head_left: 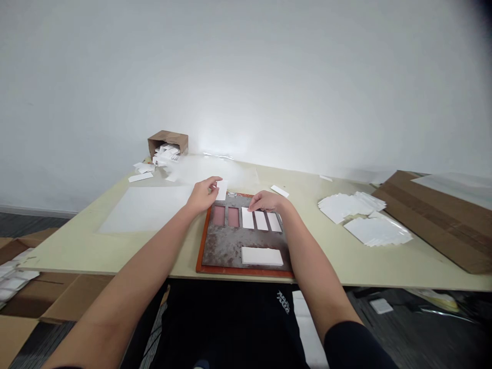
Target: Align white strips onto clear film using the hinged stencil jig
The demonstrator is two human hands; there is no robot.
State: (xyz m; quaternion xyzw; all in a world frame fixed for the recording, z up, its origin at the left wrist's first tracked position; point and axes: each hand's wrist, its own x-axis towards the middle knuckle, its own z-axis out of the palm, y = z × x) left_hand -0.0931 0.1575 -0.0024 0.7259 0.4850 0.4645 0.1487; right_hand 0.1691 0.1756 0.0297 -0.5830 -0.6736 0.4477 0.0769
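Note:
A dark metal plate (223, 246) with an orange-red border lies at the table's front edge. Along its upper part runs a row of rectangular slots; three hold white cards (261, 221), while the two at the left show a pinkish base (233, 217). My left hand (203, 195) pinches a white card (222, 190) above the plate's upper left corner. At the third slot, my right hand (266, 201) touches the top of the white card (247, 219) with its fingertips, thumb and fingers together. A stack of white cards (262, 255) rests on the plate's lower right.
A cardboard box (169, 138) spilling white pieces stands at the back left. Translucent sheets (146, 207) lie left of the plate. Fanned piles of white packets (349, 205) and a large cardboard box (434, 220) are at the right. Open cartons (57, 297) sit below the table's left side.

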